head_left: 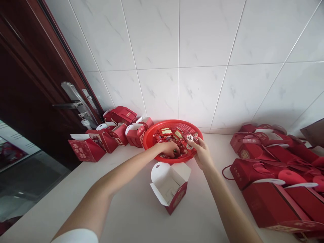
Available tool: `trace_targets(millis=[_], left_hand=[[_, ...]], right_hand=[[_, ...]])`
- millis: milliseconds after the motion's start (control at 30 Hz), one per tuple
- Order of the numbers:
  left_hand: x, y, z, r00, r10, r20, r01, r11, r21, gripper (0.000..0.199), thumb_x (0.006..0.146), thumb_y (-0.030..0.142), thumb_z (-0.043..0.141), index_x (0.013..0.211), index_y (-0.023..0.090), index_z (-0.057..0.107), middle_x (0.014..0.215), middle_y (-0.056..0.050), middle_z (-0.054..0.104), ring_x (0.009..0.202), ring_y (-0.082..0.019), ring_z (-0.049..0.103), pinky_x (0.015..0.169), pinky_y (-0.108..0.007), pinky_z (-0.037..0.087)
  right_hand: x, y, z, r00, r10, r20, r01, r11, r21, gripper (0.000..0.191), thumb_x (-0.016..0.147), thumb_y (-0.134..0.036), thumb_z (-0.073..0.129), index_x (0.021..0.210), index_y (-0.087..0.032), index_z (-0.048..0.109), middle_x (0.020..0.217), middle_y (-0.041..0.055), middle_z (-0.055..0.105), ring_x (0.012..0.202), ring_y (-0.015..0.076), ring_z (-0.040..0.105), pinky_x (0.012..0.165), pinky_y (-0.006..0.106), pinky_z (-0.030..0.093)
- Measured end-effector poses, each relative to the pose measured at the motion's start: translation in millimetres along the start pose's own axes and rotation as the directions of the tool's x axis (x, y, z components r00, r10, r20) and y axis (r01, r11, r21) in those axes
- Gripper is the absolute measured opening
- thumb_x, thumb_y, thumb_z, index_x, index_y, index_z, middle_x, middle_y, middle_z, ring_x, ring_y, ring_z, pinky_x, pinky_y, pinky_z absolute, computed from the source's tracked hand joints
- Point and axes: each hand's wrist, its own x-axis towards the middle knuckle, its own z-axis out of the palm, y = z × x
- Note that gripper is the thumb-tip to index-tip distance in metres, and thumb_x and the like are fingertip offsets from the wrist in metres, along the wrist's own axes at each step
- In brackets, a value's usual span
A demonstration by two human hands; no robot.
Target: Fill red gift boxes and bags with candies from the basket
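Observation:
A red plastic basket (149,140) full of red-wrapped sweets (166,132) stands against the wall. My left hand (171,149) reaches down into it among the sweets, fingers curled together; what they grip is mostly hidden. At the basket's right rim, my right hand (202,155) is closed on a red candy packet (189,137) with a pale printed label. Between my forearms, in front of the basket, a small red gift box (169,185) sits with its white flaps spread, and its white inside shows nothing in it.
Several red gift boxes (101,140) stand at the left near a dark door with a metal handle (67,105). More red boxes (275,202) crowd the right side of the white tabletop (126,206). A tiled wall (157,91) rises behind.

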Motion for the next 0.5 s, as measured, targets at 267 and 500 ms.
trace_targets(millis=[267,500], left_hand=[[-14,-32,-28.8,0.996,-0.051,-0.074,0.014,0.9,-0.436,0.032,0.07,0.019,0.069,0.102,0.016,0.076,0.092,-0.006,0.077,0.087,-0.02,0.07,0.074,-0.026,0.054],[-24,-37,-27.1,0.985,-0.116,-0.125,0.01,0.772,-0.635,0.032,0.065,0.019,0.074,0.096,0.015,0.076,0.09,-0.006,0.076,0.079,-0.018,0.068,0.071,-0.027,0.054]], right_hand=[[-1,-3,3,1.0,0.005,-0.017,-0.005,1.0,-0.009,0.04,0.053,-0.031,0.091,0.084,-0.019,0.068,0.09,0.0045,0.075,0.081,0.0231,0.07,0.061,0.033,0.062],[-1,-1,2,1.0,-0.006,-0.021,0.006,1.0,-0.022,0.042,0.051,-0.032,0.092,0.083,-0.019,0.067,0.089,0.0033,0.074,0.079,0.0209,0.068,0.065,0.034,0.063]])
